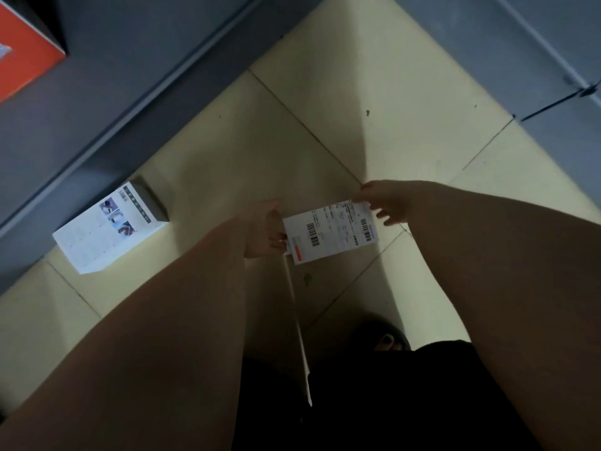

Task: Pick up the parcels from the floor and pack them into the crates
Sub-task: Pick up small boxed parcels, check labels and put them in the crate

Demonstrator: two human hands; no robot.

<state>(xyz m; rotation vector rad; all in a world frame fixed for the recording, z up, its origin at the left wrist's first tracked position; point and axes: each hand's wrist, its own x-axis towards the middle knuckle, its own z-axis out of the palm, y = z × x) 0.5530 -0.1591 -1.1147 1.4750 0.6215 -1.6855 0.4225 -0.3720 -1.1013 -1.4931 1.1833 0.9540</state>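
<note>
Down on the tiled floor [374, 76] a white box [107, 229] lies by the grey shelf [107, 102], and over the tiles both hands hold a thin labelled parcel [330, 232]. It looks light and bendy, so opposite edges suit it. The left hand [263, 229] grips its left edge and the right hand [387, 200] pinches the top corner.

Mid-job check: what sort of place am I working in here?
Probably an indoor stockroom or parcel-sorting room: grey storage units line a pale tiled floor, a white printed box lies beside one, and the left hand and right hand hold a parcel bearing a barcoded shipping label.
</note>
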